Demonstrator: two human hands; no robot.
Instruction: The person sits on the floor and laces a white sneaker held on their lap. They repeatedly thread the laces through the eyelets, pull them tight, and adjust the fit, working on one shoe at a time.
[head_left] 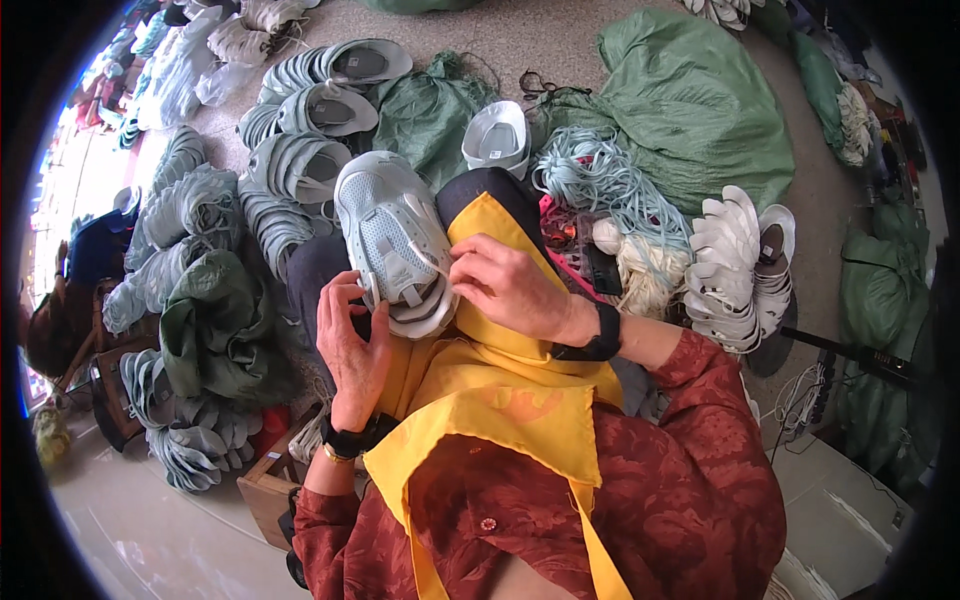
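Observation:
A pale blue-grey sneaker upper (385, 215) rests on my lap, its toe pointing away from me and its opening toward me. My left hand (355, 345) pinches its left edge near the opening, thumb and fingers closed around it. On the other side, my right hand (510, 285) has its fingertips pressed together on a thin pale shoelace (428, 260) that runs out of the upper's right eyelet side. A yellow apron (500, 350) spreads beneath the upper and over my thighs.
Nested stacks of pale uppers (290, 165) line the left. Ahead lie a single upper (496, 138) and green sacks (690, 110). Bundles of light blue laces (610, 185) and cream laces (645, 265) sit right of my knee, near white uppers (722, 270). A wooden box (265, 490) stands lower left.

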